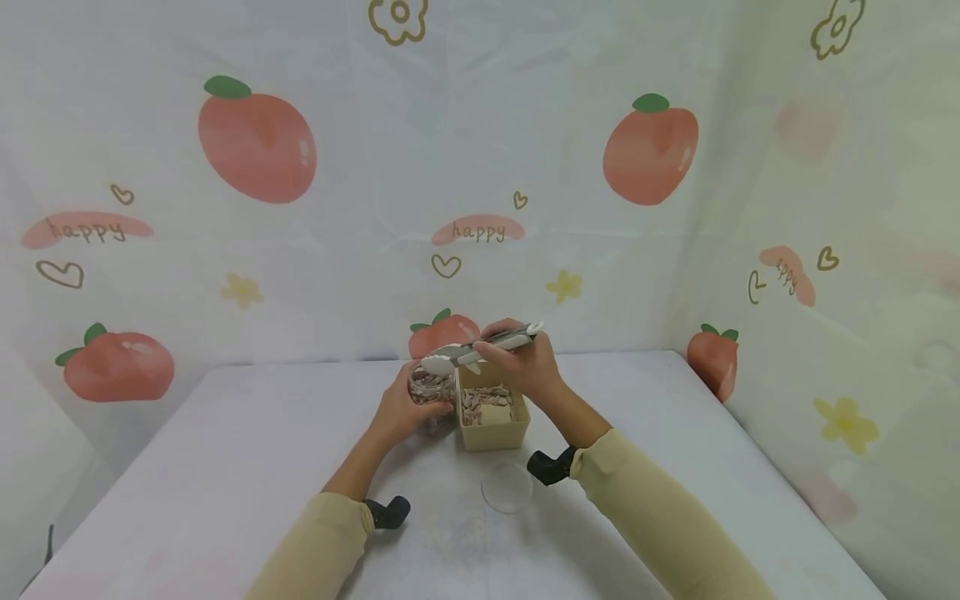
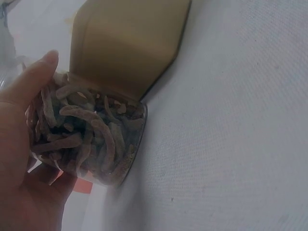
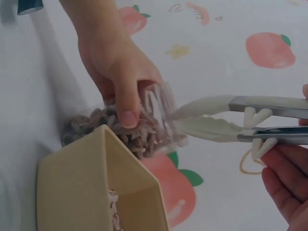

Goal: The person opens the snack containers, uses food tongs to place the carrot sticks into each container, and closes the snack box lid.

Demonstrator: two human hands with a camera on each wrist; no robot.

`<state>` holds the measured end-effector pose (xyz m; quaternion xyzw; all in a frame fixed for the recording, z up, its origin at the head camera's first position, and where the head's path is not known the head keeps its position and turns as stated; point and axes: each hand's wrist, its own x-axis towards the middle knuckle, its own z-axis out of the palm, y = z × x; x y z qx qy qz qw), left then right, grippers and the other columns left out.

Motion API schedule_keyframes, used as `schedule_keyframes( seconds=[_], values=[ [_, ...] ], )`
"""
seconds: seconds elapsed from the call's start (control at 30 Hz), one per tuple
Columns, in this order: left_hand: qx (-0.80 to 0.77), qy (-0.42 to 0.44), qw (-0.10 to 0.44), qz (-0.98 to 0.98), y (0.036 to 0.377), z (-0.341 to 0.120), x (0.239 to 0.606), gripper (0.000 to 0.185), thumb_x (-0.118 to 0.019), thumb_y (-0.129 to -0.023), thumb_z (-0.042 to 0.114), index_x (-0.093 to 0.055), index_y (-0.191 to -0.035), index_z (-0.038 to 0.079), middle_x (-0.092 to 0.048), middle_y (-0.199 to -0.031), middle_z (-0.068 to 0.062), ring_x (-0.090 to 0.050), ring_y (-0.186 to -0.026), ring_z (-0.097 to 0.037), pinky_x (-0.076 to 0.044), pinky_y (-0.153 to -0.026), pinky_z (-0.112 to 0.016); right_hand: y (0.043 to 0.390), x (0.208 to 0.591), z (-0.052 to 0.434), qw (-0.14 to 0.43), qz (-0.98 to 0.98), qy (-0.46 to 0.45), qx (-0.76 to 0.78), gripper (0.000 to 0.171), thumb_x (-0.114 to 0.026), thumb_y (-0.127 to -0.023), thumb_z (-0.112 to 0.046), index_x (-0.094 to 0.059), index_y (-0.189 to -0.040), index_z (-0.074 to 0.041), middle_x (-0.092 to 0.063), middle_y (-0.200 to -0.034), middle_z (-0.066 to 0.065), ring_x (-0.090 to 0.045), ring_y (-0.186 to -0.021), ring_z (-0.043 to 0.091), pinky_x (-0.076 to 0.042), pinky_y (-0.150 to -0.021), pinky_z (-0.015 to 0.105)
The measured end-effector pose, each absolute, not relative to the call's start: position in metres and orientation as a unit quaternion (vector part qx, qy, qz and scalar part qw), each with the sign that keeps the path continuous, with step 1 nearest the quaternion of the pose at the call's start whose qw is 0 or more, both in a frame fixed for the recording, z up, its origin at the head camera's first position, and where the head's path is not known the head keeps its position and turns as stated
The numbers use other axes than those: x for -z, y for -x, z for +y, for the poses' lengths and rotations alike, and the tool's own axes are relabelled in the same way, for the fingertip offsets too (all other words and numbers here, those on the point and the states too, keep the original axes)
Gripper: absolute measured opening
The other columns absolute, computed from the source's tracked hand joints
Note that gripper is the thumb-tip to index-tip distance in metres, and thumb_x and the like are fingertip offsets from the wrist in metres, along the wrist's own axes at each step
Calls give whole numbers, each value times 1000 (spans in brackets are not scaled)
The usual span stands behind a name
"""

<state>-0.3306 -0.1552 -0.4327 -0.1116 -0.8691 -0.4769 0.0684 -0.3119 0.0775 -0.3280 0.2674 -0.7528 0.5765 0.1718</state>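
Beige sleeves (image 1: 318, 542) come in closest, over the near part of a white tabletop (image 1: 255, 450). From its left edge, a broad stretch of surface runs to the left hand (image 1: 402, 408), whose fingers and thumb wrap a clear jar (image 2: 86, 125) filled with brown strips (image 2: 106, 132). Just right of the jar stands a square cream box (image 1: 495, 437), leaving hardly any gap; whether the two touch cannot be told. More strips lie within its walls, below the rim. Across the box's left rim, pale-tipped tongs (image 1: 457, 354) slant down to the jar's mouth, arms slightly parted; whether the tips hold a strip is unclear. Fingers curled, the right hand (image 1: 528, 362) grips the handles above the box. Nearer the camera lies a clear disc (image 1: 507, 487). Beyond the right sleeve, wide tabletop reaches the right edge.
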Motion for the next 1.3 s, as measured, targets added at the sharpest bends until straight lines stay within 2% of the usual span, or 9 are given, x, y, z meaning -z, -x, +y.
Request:
schedule_keyframes(
  seconds=[0.1,0.2,0.43,0.63,0.83,1.1,1.3],
  values=[
    [477,110,68,-869,330,-155,432,99,-86,-72,41,-30,-148,12,-48,-138,-17,-45,-127,-35,-35,-103,-54,312,324,86,188,-726,-283,-598,14,-73,-86,-3,-69,-97,5,-70,-91,19,-66,-79,19,-53,-67,27],
    [480,108,68,-868,330,-155,432,99,-86,-72,40,-30,-148,13,-49,-136,-17,-46,-125,-34,-37,-103,-54,310,319,95,207,-733,-276,-586,15,-71,-87,-2,-68,-99,7,-69,-92,22,-65,-79,18,-52,-67,25],
    [482,110,79,-866,329,-155,434,98,-86,-73,38,-30,-148,11,-50,-134,-19,-48,-122,-34,-38,-100,-54,285,303,111,220,-776,-241,-540,18,-70,-87,-3,-66,-100,9,-69,-92,22,-63,-77,17,-50,-66,23],
    [485,110,79,-864,328,-155,435,99,-86,-72,39,-30,-149,11,-49,-135,-19,-47,-123,-34,-38,-101,-53,283,314,125,216,-788,-222,-532,19,-71,-86,-3,-66,-100,9,-69,-92,21,-61,-77,18,-49,-66,25],
    [487,112,82,-862,328,-154,435,99,-86,-73,38,-30,-149,9,-49,-135,-20,-47,-123,-35,-37,-101,-54,291,331,139,184,-772,-225,-566,23,-72,-84,1,-64,-102,12,-68,-95,25,-63,-80,16,-51,-68,24],
    [485,113,85,-863,329,-153,436,96,-87,-72,35,-32,-147,11,-52,-131,-19,-50,-120,-34,-39,-99,-53,310,363,154,133,-782,-196,-576,29,-78,-82,-8,-65,-105,4,-69,-97,15,-62,-84,17,-50,-68,26],
    [489,117,87,-860,329,-154,437,97,-87,-72,36,-32,-148,11,-52,-131,-19,-50,-119,-34,-39,-98,-53,312,370,155,104,-783,-199,-580,33,-78,-82,-10,-63,-108,4,-67,-99,19,-62,-87,21,-51,-71,27]
  ],
)
